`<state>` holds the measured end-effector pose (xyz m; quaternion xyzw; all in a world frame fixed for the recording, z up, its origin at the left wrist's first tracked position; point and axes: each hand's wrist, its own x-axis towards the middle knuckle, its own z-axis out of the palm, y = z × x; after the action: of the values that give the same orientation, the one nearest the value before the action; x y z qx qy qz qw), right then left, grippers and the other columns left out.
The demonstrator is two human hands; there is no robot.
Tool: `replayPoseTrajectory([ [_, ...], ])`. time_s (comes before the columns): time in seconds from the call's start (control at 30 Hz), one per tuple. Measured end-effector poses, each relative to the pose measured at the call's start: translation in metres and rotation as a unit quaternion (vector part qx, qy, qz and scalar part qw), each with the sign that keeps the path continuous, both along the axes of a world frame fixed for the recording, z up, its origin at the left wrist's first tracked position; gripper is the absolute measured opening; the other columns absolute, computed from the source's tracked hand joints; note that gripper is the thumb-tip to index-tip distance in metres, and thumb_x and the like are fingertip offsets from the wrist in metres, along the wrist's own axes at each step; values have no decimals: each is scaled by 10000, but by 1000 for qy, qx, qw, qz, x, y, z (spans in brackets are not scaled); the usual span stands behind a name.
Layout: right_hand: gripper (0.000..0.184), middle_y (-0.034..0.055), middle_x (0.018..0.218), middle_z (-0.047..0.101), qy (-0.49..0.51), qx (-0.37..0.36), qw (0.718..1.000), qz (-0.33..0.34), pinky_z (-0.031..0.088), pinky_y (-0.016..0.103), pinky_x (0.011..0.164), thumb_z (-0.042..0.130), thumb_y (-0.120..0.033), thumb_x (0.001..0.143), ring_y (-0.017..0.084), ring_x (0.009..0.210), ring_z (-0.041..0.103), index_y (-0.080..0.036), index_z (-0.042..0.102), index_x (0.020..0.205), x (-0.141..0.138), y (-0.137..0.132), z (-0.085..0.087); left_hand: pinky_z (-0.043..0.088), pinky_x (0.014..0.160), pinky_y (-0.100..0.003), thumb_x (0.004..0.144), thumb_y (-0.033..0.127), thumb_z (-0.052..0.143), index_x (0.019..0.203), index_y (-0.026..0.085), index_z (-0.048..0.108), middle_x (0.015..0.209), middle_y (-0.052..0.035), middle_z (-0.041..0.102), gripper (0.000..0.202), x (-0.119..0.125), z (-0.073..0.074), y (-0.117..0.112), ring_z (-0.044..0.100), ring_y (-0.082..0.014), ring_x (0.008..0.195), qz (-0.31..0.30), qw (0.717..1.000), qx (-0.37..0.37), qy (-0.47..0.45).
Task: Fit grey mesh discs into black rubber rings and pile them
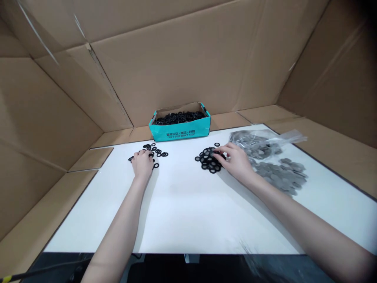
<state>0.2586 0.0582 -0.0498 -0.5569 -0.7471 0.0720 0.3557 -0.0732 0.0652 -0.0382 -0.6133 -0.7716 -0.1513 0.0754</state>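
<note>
My left hand (143,163) is over a loose scatter of black rings (159,151) on the left of the white table, its fingers curled down onto a ring, with the fingertips partly hidden. To the right, my right hand (235,160) reaches to a heap of black rings with grey discs in them (209,163). Its thumb and forefinger are pinched at the heap's upper right edge, on what looks like a ringed disc. One black ring (217,144) lies apart just behind this heap.
A teal cardboard box (181,132) full of black rings stands at the back. On the right, loose grey mesh-like discs (282,175) lie in front of a clear plastic bag (256,143) holding more discs. Cardboard walls (176,67) enclose the white table (176,212).
</note>
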Motion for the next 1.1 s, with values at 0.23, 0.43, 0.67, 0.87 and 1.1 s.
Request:
replayPoseTrajectory([
  [0.23, 358, 120, 960, 664, 7, 15, 1000, -14, 462, 383, 797, 501, -385, 915, 266, 891, 624, -176, 766, 1035, 10, -6, 20, 446, 925, -449, 915, 187, 440, 1107, 205, 722, 1175, -124, 713, 341, -4, 2, 1, 575, -325, 1114, 5, 1000, 12, 6],
  [0.43, 314, 90, 801, 673, -51, 2, 997, -57, 432, 358, 692, 482, -374, 899, 234, 719, 599, -204, 730, 807, 54, -21, 38, 451, 881, -408, 919, 188, 436, 1079, 206, 723, 1117, -121, 725, 329, -3, 4, 3, 638, -296, 1039, 2, 1000, 13, 6],
  [0.67, 285, 108, 888, 701, -127, -67, 983, -111, 445, 360, 697, 472, -170, 808, 259, 803, 627, -186, 747, 882, 98, -29, 16, 453, 877, -387, 932, 228, 456, 1148, 218, 677, 1129, -109, 704, 309, -4, 4, 3, 629, -301, 1076, 8, 1000, 23, -5],
  [0.87, 285, 145, 994, 696, -165, -84, 978, -98, 476, 401, 777, 526, -304, 864, 315, 935, 624, -176, 757, 971, 106, -24, 4, 483, 853, -349, 888, 204, 531, 1123, 220, 680, 1111, -102, 683, 278, -9, 0, 5, 640, -280, 1047, 2, 999, 24, -31],
  [1.1, 241, 149, 1003, 714, -176, -70, 979, -74, 471, 470, 769, 618, -387, 824, 363, 963, 610, -203, 743, 916, 102, -11, -4, 485, 892, -343, 873, 182, 559, 1142, 203, 667, 1058, -99, 675, 291, -11, -2, 8, 653, -263, 1019, -11, 997, 43, -55],
])
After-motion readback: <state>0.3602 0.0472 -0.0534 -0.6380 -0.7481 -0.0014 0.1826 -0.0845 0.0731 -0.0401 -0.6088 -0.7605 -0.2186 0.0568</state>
